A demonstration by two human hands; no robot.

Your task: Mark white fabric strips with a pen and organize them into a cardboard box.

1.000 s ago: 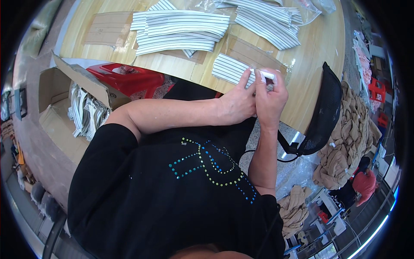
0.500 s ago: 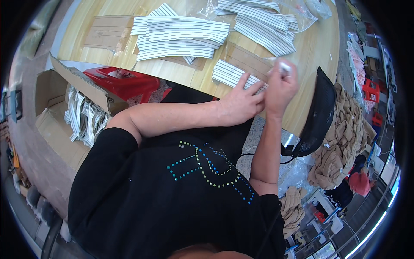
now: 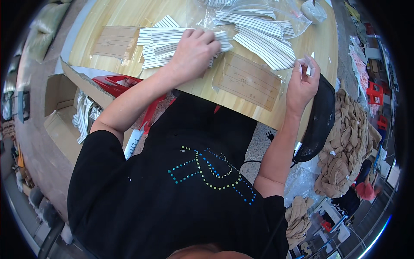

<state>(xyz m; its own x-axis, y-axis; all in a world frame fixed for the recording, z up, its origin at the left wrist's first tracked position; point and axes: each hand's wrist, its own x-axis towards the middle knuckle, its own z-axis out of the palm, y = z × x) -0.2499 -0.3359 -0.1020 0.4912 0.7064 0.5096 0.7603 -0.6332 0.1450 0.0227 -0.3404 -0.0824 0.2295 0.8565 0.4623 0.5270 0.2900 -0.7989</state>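
Note:
My left hand (image 3: 196, 54) is over the left pile of white fabric strips with dark stripes (image 3: 157, 48). Its fingers are curled round striped fabric (image 3: 222, 40) that bunches up at its far side. Close to the table's right edge, my right hand (image 3: 303, 86) pinches a small, slim white piece (image 3: 310, 64) with a pointed end; its exact kind is unclear. Between the hands lies a brown cardboard template (image 3: 248, 80) with ruled lines, taped down and uncovered. Behind it a second pile of striped strips (image 3: 265, 43) is fanned out.
Another lined cardboard piece (image 3: 115, 42) is taped at the table's left. Clear plastic bags (image 3: 293, 13) lie at the back. A carton (image 3: 62, 103) holding striped pieces and a red stool (image 3: 113, 84) stand left. A black mesh bag (image 3: 320, 123) hangs at the right edge, beside heaped brown cloth (image 3: 345, 142).
My left hand has moved left and away from me onto the left pile. The strip that lay over the right template is gone from it. My right hand has shifted right with the white piece.

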